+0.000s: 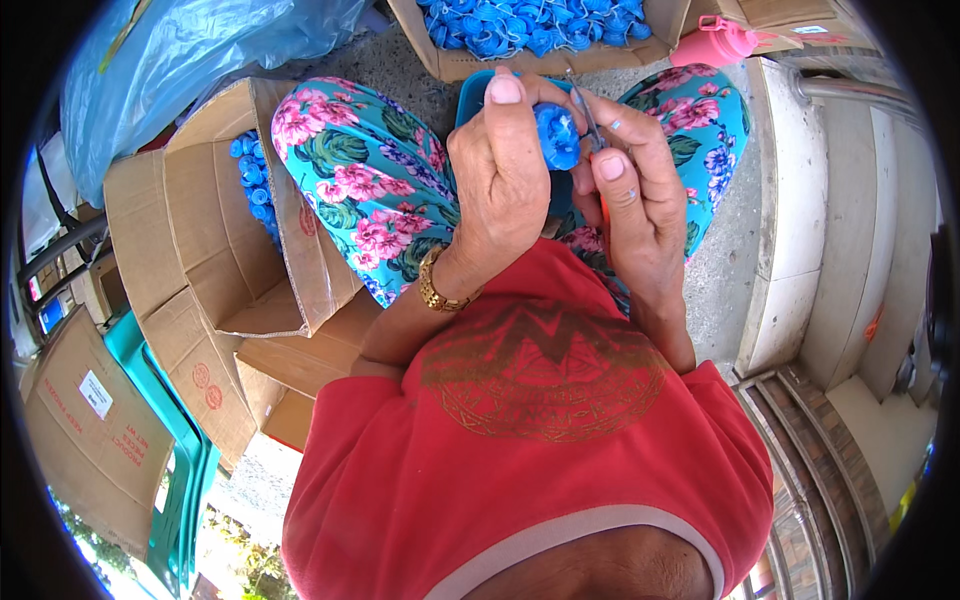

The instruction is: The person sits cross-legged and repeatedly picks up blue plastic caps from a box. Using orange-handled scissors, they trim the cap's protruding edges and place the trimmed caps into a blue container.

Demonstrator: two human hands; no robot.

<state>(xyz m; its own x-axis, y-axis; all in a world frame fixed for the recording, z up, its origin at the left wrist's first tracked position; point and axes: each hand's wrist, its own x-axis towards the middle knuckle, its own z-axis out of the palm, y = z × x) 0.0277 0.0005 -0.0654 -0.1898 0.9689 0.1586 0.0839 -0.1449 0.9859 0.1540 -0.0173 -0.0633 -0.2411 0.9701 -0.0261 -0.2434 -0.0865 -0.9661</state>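
My left hand [506, 161], with a gold-coloured watch or bracelet [429, 281] at its wrist, grips a small round blue plastic piece [557, 136]. The piece's hollow, rough-looking face is turned toward my right hand [634, 176]. That hand pinches a slim metal-bladed tool [589, 116], and a bit of orange, apparently its handle, shows below the thumb. The blade stands close beside the blue piece; whether they touch I cannot tell. Small blue specks cling to my right fingers. Beneath both hands, between my knees, lies a teal plastic basin [469, 94], mostly covered by them.
Ahead, a cardboard box [442, 69] holds many blue plastic pieces [525, 26]. A pink bottle [716, 43] stands beside it. Left are an open carton [225, 217] with more blue pieces [256, 180] and a blue plastic sheet [187, 60]. Pale steps [795, 225] rise on the right.
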